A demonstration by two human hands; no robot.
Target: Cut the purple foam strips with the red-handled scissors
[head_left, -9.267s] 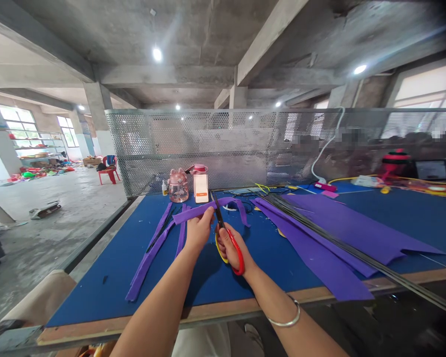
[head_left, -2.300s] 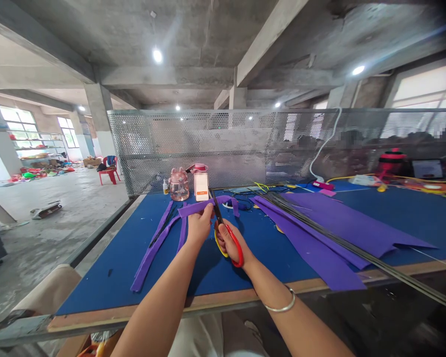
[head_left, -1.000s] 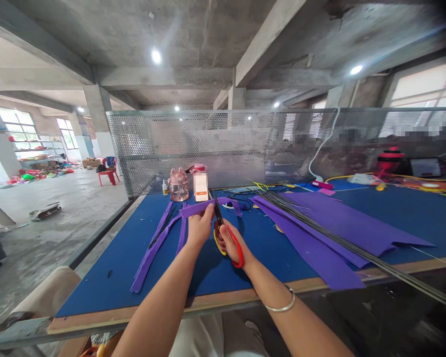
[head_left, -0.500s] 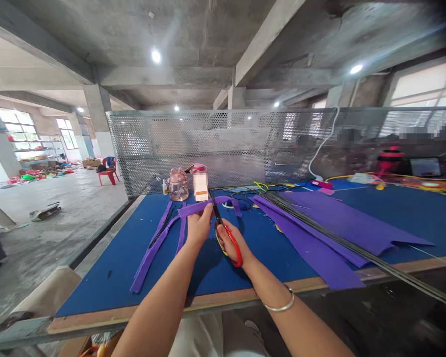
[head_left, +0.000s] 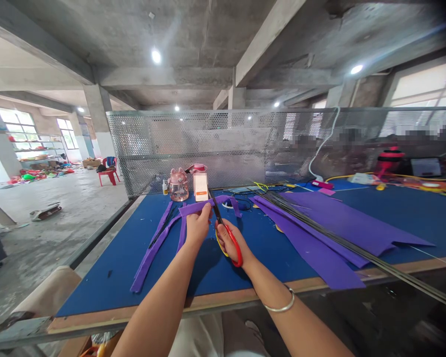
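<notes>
My left hand (head_left: 198, 223) pinches a long purple strip (head_left: 193, 207) between thumb and fingers, above the blue table top. Wrapped round the handles of a pair of scissors (head_left: 235, 245), red outside with some yellow, is my right hand (head_left: 230, 240). The dark blades point up and away and meet the strip just right of my left thumb; whether they are apart cannot be made out. More purple strips (head_left: 144, 270) lie to the left, with thin black pieces beside them. On the right lie large purple sheets (head_left: 342, 218) with a bundle of thin dark rods (head_left: 319, 230) across them.
Behind my hands stand a pink clear bottle (head_left: 179, 186), a phone (head_left: 201, 187) and a small dropper bottle (head_left: 165, 187). A perforated metal screen (head_left: 208, 144) runs along the table's back edge. Cords and a power strip (head_left: 322, 185) lie at the back right.
Almost nothing differs. The strip and my left hand have shifted very slightly to the right; the scissors stay in place at the strip.
</notes>
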